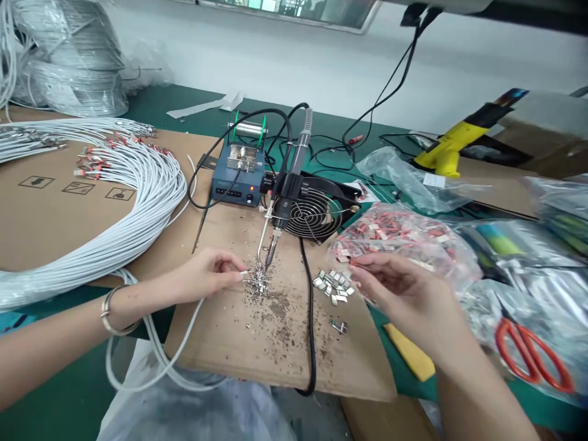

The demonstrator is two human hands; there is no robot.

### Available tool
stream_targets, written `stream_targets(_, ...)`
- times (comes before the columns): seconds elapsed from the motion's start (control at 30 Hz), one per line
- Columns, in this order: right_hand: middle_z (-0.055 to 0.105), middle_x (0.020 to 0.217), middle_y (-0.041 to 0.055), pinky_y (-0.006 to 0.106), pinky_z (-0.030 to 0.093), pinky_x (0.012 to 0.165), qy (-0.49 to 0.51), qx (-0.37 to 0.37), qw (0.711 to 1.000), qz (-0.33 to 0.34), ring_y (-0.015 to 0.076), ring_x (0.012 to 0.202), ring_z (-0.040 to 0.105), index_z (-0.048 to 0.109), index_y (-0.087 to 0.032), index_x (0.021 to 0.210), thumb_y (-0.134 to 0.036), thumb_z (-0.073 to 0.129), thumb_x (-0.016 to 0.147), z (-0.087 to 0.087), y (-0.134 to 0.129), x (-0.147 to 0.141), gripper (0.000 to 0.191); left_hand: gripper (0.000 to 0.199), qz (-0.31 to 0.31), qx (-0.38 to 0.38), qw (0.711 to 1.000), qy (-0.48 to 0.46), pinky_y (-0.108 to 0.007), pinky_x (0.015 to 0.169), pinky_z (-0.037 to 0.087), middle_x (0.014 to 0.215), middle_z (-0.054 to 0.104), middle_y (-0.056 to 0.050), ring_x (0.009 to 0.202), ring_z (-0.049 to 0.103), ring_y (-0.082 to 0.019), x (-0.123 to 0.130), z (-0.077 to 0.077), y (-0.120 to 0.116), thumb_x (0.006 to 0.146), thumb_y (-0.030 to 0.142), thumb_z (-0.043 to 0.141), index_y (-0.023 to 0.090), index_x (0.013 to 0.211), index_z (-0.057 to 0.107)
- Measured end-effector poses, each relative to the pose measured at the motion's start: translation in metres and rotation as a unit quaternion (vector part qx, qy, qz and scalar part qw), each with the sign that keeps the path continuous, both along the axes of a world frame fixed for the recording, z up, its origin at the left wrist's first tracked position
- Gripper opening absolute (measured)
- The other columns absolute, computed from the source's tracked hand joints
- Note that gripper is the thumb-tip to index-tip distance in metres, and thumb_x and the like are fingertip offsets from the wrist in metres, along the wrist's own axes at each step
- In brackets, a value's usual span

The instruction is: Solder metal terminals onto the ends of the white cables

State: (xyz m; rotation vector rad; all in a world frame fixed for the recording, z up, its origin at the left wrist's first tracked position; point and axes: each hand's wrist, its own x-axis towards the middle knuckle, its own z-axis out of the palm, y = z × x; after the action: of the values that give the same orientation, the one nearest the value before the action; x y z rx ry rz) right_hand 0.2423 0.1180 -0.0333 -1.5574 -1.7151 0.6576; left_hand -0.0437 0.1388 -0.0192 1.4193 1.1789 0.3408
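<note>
My left hand (219, 273) pinches the stripped end of a white cable (190, 324), which loops down below the wrist. That end sits beside the tip of a soldering iron (275, 242), clamped pointing down in its stand over a heap of solder bits (258, 283). My right hand (390, 285) is closed at thumb and forefinger on something small and partly reddish, too hidden to name. Just left of its fingertips lie several small metal connector shells (334, 285). Behind it rests a clear bag of red-and-silver connectors (395, 236). A small part with green (339, 326) lies nearer me.
A blue soldering station (239, 177) with a solder spool (248, 127) stands behind, beside a black fan (316, 214). Bundled white cables (151, 214) cover the left. A black cord (311, 318) crosses the cardboard (215, 349). Red-handled scissors (533, 352) and a yellow heat gun (452, 144) are right.
</note>
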Motion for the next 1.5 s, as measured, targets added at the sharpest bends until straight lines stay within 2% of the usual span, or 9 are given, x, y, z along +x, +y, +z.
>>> stream_targets(0.1,0.061,0.07,0.0075,0.022,0.047,0.049,0.144,-0.085,0.982,0.091,0.0126,0.056,0.057,0.061,-0.012,0.084,-0.034,0.06,0.075,-0.001,-0.009,-0.039,0.024,0.025,-0.012,-0.012,1.0,-0.024,-0.012,0.037,0.031,0.062,0.047,0.002,0.045,0.037,-0.004,0.009,-0.005,0.005,0.08,0.029,0.052,0.007,0.09,0.054)
stream_targets(0.2,0.062,0.073,0.0074,0.021,0.051,0.055,0.253,-0.214,0.934,0.137,0.0104,0.06,0.058,0.06,-0.009,0.092,-0.029,0.058,0.075,-0.007,-0.005,-0.072,0.026,0.025,-0.012,-0.027,0.998,-0.052,-0.012,0.037,0.034,0.06,0.047,0.003,0.045,0.038,-0.003,0.011,-0.008,0.005,0.08,0.031,0.053,0.008,0.09,0.053)
stream_targets(0.33,0.06,0.068,0.0024,0.017,0.051,0.055,0.378,-0.316,0.863,0.109,0.0076,0.055,0.058,0.052,-0.009,0.091,-0.028,0.068,0.066,-0.016,0.006,-0.09,0.036,0.027,0.004,-0.079,0.995,-0.056,-0.013,0.038,0.037,0.054,0.047,0.004,0.043,0.042,-0.004,0.01,-0.007,0.006,0.079,0.026,0.054,0.005,0.095,0.055)
stream_targets(0.43,0.061,0.068,0.0034,0.016,0.051,0.055,0.417,-0.329,0.841,0.105,0.0068,0.055,0.058,0.051,-0.009,0.083,-0.032,0.07,0.064,-0.021,0.009,-0.091,0.035,0.027,0.008,-0.088,0.994,-0.066,-0.012,0.038,0.037,0.054,0.047,0.003,0.042,0.042,-0.004,0.011,-0.008,0.008,0.078,0.025,0.055,0.005,0.096,0.058)
stream_targets(0.6,0.061,0.067,0.004,0.015,0.051,0.054,0.429,-0.293,0.847,0.117,0.0069,0.057,0.058,0.055,-0.01,0.083,-0.028,0.068,0.069,-0.023,0.009,-0.089,0.027,0.024,-0.016,-0.088,0.991,-0.103,-0.012,0.037,0.036,0.059,0.05,0.001,0.042,0.04,-0.003,0.012,-0.01,0.011,0.077,0.026,0.056,0.007,0.091,0.062)
stream_targets(0.8,0.061,0.067,0.0031,0.014,0.05,0.053,0.427,-0.271,0.853,0.129,0.0061,0.057,0.057,0.056,-0.011,0.084,-0.024,0.064,0.074,-0.025,0.007,-0.089,0.018,0.026,-0.02,-0.087,0.993,-0.078,-0.014,0.037,0.034,0.055,0.049,0.0,0.041,0.04,-0.004,0.01,-0.012,0.013,0.076,0.028,0.056,0.008,0.092,0.064)
stream_targets(1.13,0.062,0.067,0.0025,0.012,0.047,0.05,0.435,-0.277,0.848,0.12,0.0048,0.054,0.056,0.058,-0.011,0.085,-0.024,0.064,0.074,-0.021,0.005,-0.087,0.017,0.024,-0.016,-0.08,0.992,-0.098,-0.013,0.038,0.034,0.056,0.049,0.001,0.042,0.039,-0.004,0.011,-0.01,0.013,0.076,0.029,0.057,0.008,0.088,0.063)
stream_targets(1.27,0.06,0.064,0.002,0.012,0.046,0.048,0.427,-0.274,0.855,0.107,0.0047,0.053,0.054,0.057,-0.011,0.084,-0.023,0.065,0.074,-0.021,0.006,-0.088,0.017,0.024,-0.019,-0.068,0.993,-0.093,-0.013,0.037,0.033,0.057,0.049,0.001,0.042,0.038,-0.004,0.012,-0.011,0.013,0.078,0.029,0.056,0.009,0.089,0.063)
stream_targets(1.5,0.061,0.067,0.0026,0.01,0.042,0.046,0.426,-0.273,0.855,0.112,0.0035,0.052,0.051,0.059,-0.012,0.084,-0.022,0.066,0.073,-0.019,0.006,-0.088,0.016,0.023,-0.027,-0.09,0.99,-0.101,-0.011,0.038,0.034,0.055,0.047,0.003,0.042,0.038,-0.002,0.011,-0.004,0.014,0.079,0.028,0.057,0.008,0.089,0.06)
